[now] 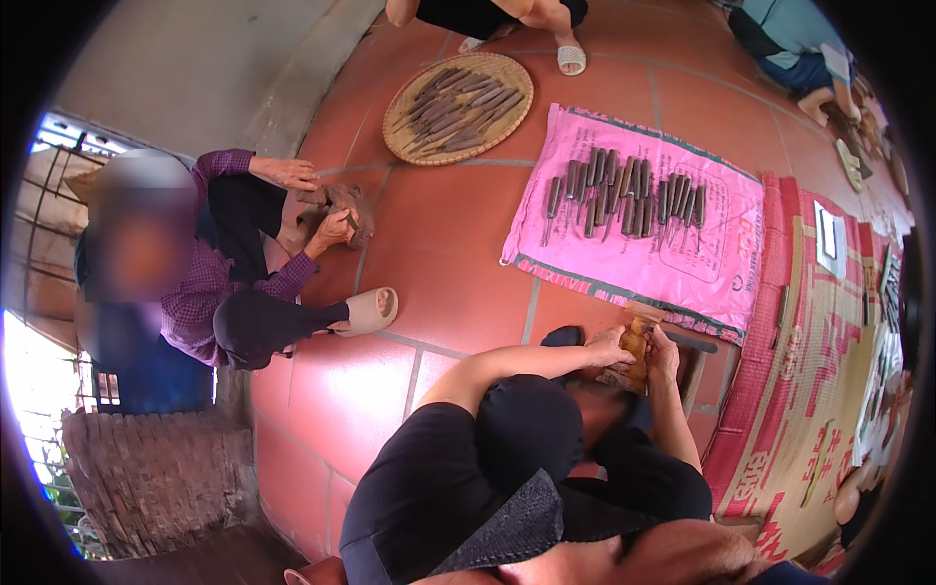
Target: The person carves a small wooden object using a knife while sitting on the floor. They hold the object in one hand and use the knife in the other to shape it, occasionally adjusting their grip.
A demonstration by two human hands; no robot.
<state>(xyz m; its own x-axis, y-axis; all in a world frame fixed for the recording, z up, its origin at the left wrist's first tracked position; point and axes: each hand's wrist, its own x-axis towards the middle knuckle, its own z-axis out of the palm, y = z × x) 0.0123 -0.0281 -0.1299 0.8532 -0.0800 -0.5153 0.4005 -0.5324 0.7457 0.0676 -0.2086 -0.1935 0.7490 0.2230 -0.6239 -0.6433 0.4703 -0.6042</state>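
My left hand (608,348) is closed around the side of a yellow-brown carved wooden piece (636,343). From the other side my right hand (664,353) grips the same piece, with its fingers near the upper end. A paler wooden part (645,312) shows at the top of the piece; I cannot make out its full shape. Just right of my right hand lies a dark bar (692,340). Ahead of my hands, a pink sack (556,244) is spread on the floor, with several dark-handled chisels (629,185) in rows on it.
A round woven tray (398,129) holds several brown, slender tools. At left, a person in a checked purple shirt (185,302) works a brown lump (357,210). Patterned mats (780,390) cover the right side. Two other people sit at the far edge, above red floor tiles (448,263).
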